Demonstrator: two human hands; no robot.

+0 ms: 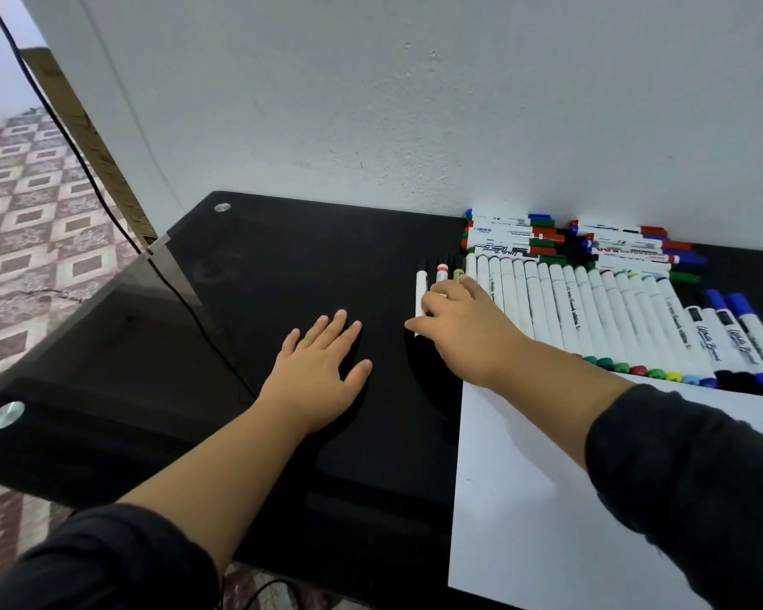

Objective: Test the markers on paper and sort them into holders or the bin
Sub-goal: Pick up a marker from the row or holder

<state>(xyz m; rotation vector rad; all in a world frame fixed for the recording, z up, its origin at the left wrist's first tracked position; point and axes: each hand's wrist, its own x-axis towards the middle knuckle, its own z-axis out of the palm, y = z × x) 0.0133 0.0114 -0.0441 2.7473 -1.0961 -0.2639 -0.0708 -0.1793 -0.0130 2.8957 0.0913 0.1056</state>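
Selection is the step in hand: the right hand (463,332) curls its fingers (432,303) onto the leftmost markers (422,292) of the row on the tabletop (283,257), seemingly to lift one toward the near-right paper (591,499), while the left hand (322,372) rests flat, fingers straight.

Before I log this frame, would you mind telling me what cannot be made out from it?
- Head view: whether the right hand grips a marker; its own fingers hide the contact.
- Marker label print in the row of markers: too small.
- Sheet of paper: partly covered by the right forearm, cut by the bottom edge.
- Holders and bin: out of view.
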